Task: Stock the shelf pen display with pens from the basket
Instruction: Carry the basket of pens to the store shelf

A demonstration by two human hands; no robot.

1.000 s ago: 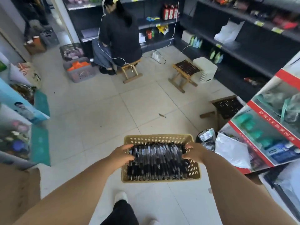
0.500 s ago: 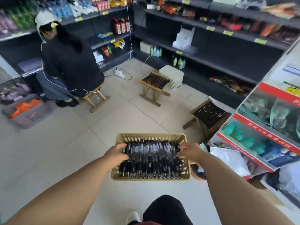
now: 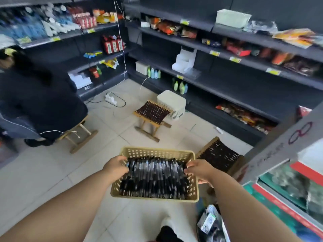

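Gripping tan basket of black pens by side rims with left hand and right hand. Open floor leftward, woven stool beside right rim. Shelf tags unreadable.

This is a small retail shop; dark metal shelving runs from ten o'clock round to two o'clock, stocked with snack packets, red cartons and small bottles; yellow price tags line the shelf edges; a red-trimmed display rack stands at four o'clock on the tiled floor.
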